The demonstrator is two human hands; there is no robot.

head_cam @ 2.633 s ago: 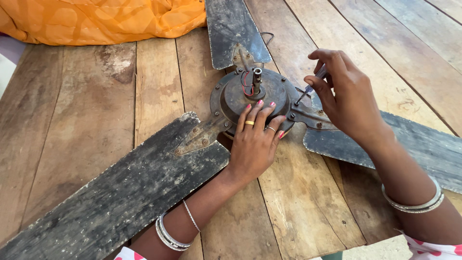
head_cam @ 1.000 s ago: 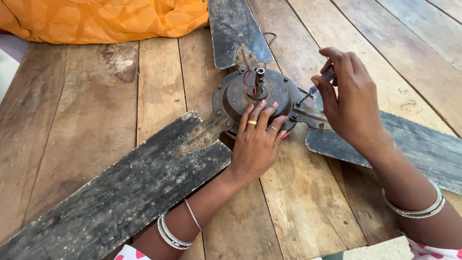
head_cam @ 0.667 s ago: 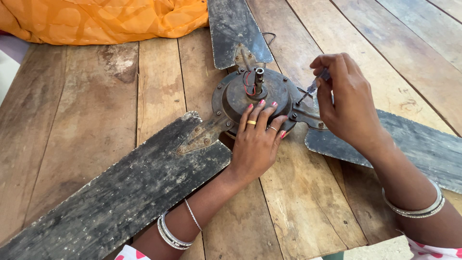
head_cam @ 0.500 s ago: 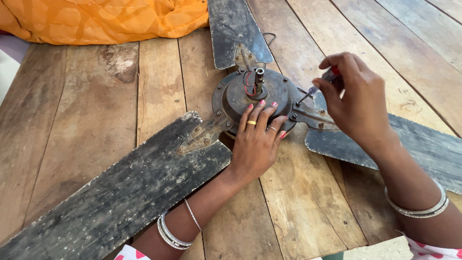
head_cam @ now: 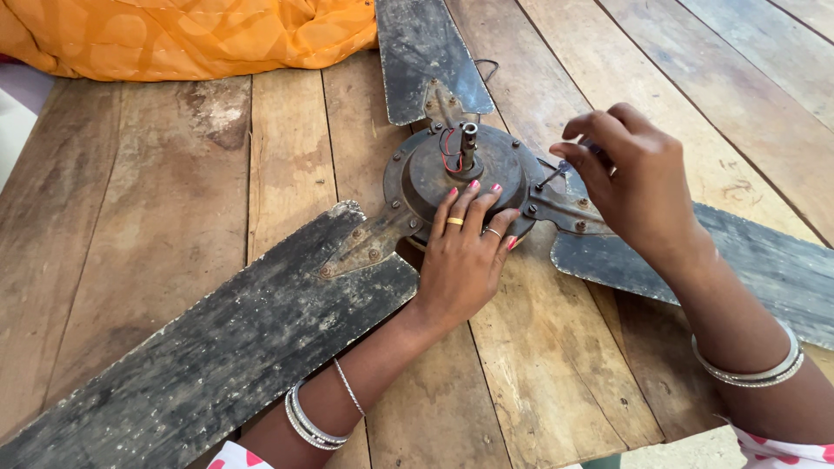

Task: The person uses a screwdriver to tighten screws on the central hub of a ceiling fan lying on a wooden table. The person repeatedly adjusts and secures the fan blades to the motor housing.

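Flat left hand on motor hub, right hand pinching screwdriver.

A dusty, rusted ceiling fan lies flat on the plank counter — three grimy blades spread out; a thin screwdriver tilts against its hub.

Single head cam, looks steeply down, close on fan hub & plank table.

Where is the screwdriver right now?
In the head view, right of centre: the right hand holds the screwdriver, its tip at the right rim of the fan motor housing, near the right blade bracket.
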